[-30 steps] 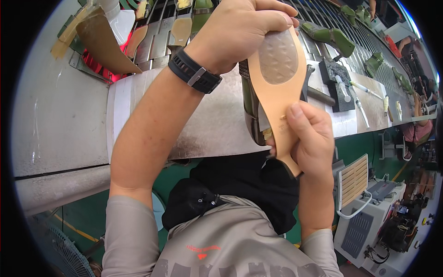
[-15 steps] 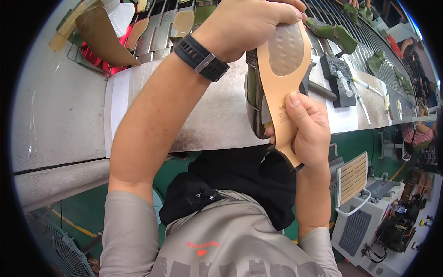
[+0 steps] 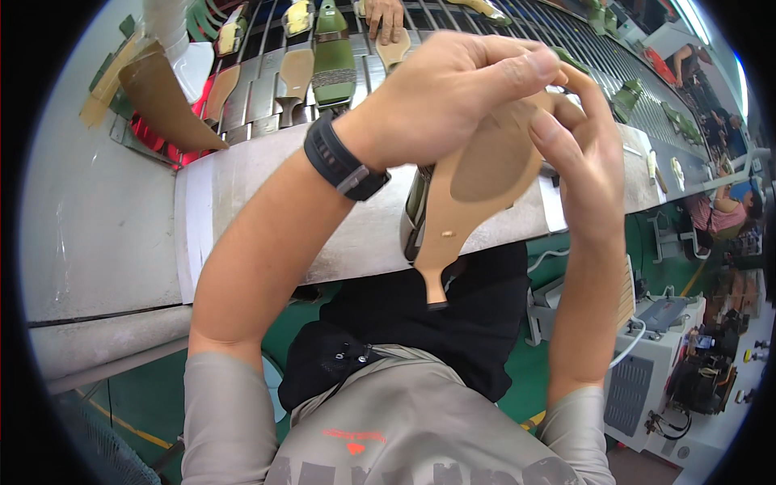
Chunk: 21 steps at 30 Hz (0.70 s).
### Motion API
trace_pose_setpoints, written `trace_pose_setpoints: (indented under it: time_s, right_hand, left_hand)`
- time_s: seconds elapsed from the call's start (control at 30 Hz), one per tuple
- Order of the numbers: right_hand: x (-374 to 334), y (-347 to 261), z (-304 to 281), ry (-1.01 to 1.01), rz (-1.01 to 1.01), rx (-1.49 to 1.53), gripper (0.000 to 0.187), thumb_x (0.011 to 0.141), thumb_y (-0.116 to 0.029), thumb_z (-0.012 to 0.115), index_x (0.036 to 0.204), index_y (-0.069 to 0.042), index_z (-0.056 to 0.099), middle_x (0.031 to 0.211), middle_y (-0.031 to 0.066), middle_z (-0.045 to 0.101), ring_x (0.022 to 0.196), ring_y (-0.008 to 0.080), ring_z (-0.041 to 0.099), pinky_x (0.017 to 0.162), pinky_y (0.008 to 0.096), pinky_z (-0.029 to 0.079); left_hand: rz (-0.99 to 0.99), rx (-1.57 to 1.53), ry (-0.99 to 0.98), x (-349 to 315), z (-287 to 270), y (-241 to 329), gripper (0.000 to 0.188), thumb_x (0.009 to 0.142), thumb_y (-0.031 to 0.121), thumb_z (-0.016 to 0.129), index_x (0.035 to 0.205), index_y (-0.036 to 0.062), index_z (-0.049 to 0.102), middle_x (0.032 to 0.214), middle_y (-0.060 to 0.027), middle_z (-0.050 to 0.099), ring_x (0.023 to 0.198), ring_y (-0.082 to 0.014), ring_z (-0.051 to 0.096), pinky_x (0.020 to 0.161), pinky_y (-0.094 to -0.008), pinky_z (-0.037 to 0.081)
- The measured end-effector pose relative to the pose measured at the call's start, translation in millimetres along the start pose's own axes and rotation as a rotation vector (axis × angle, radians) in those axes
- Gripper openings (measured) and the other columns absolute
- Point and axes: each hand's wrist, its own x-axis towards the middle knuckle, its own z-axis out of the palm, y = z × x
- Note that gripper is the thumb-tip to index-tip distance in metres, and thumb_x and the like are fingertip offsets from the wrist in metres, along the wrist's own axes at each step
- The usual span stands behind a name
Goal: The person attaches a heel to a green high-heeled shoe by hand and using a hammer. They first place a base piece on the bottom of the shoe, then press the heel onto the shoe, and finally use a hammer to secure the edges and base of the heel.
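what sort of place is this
Most likely a shoe factory floor: a tan shoe sole is in the person's hands, a green shoe form sits on a slatted metal line, and a boxy machine stands at the right.

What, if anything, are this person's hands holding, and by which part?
The left hand and right hand hold a tan shoe sole by its wide toe end.
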Motion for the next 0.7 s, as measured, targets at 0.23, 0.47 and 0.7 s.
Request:
trace_pose_setpoints:
  time_s: [0.23,0.47,0.7]
  right_hand:
    - [-47,30,-98,-0.072,0.412,0.189,0.051,0.101,-0.020,0.059,0.139,0.014,0.058,0.123,0.0235,0.072,0.096,0.0246,0.078,0.081,0.0334,0.065]
    - [-176,58,-27,0.103,0.612,0.685,0.048,0.098,-0.015,0.072,0.136,0.006,0.050,0.124,0.0187,0.070,0.108,0.0285,0.075,0.097,0.0434,0.064]
    - [-105,52,18,-0.237,0.128,-0.447,0.061,0.081,-0.006,0.089,0.137,-0.001,0.065,0.096,0.0103,0.074,0.076,0.0190,0.068,0.067,0.0309,0.055]
  left_hand:
    - [-0.561,-0.413,0.377,-95,-47,-68,0.085,0.112,0.070,0.025,0.139,0.0011,0.065,0.140,-0.0166,0.069,0.133,-0.0256,0.061,0.115,-0.0433,0.043]
    - [-0.334,0.052,0.799,-107,3,-73,0.078,0.114,0.064,0.026,0.121,-0.0005,0.069,0.111,-0.0143,0.075,0.099,-0.0196,0.071,0.095,-0.0330,0.054]
    - [-0.072,0.247,0.274,-89,-44,-69,0.093,0.113,0.068,0.017,0.101,-0.0037,0.075,0.099,-0.0123,0.074,0.096,-0.0187,0.068,0.091,-0.0313,0.053]
